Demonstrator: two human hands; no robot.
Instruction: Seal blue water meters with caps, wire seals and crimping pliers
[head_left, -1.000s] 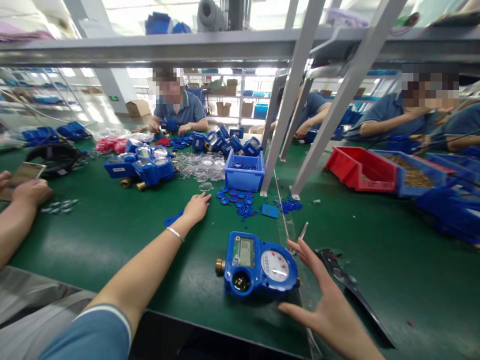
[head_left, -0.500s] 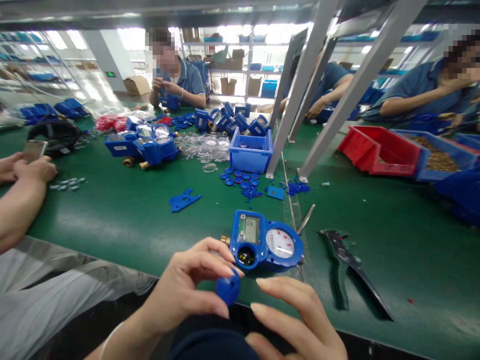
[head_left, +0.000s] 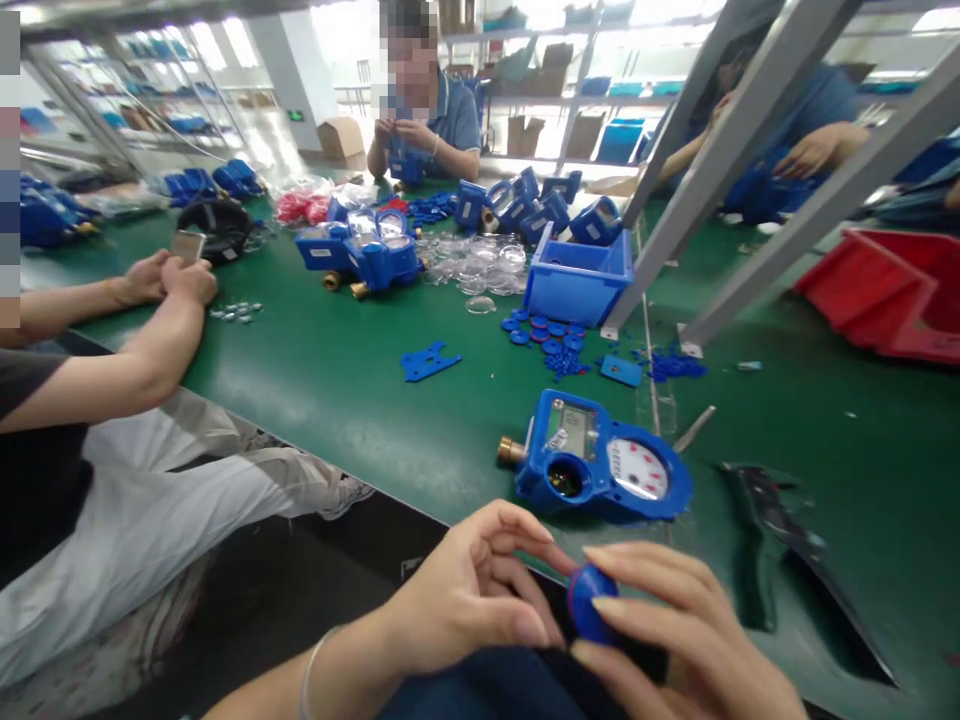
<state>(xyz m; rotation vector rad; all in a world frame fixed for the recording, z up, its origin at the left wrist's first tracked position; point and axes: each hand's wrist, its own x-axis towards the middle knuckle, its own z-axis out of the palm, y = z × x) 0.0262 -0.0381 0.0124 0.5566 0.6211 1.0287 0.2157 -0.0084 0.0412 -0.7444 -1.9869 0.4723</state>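
A round blue cap with a thin red ring point(head_left: 592, 603) is pinched between the thumb and fingers of my right hand point(head_left: 675, 620), just off the table's near edge. Beside it, my left hand point(head_left: 480, 580) has its thumb and fingers apart, with a fingertip at the cap's rim; whether it touches is unclear. Past my hands a blue water meter point(head_left: 530, 478) lies face up on the green table. It has a small display, a white dial and a round open well, and a brass fitting sticks out on its left.
Several blue caps point(head_left: 520, 338), small blue parts point(head_left: 677, 366) and a flat blue plate point(head_left: 430, 362) lie behind the meter. A blue bin point(head_left: 579, 285) stands near metal posts point(head_left: 757, 200). A dark-handled tool point(head_left: 810, 560) lies right. Co-workers sit left, holding a phone point(head_left: 187, 246), and opposite.
The cap has passed from my left hand to my right hand. My left fingers have loosened. The view has swung left, so the table things appear further right.
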